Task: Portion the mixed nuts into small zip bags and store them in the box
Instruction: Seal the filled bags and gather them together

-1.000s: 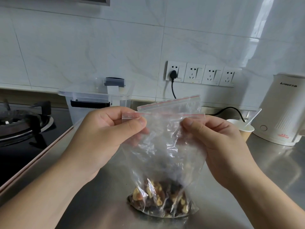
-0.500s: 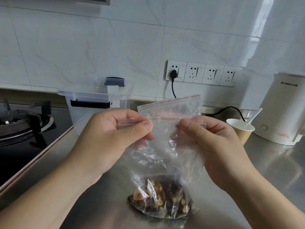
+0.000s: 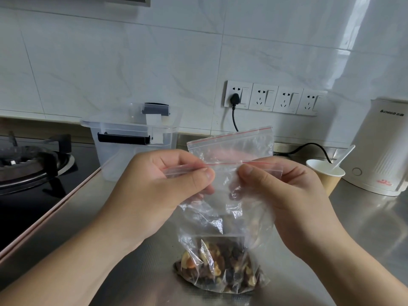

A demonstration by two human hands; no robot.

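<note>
Grips: left hand (image 3: pixel 159 191) and right hand (image 3: pixel 284 195) pinch clear red-striped zip bag of nuts (image 3: pixel 223 217)
Tip: slide thumbs outward, sealing fully

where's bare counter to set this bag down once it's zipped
Bare steel lies right of the right hand, in front of the paper cup and kettle, and between the left hand and the stove edge. It is crowded at the back: clear box, cup and kettle.

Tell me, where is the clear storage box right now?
In the head view, the clear box stands at the back left of the steel counter, between the gas stove and the wall sockets, beyond the left hand.
</note>
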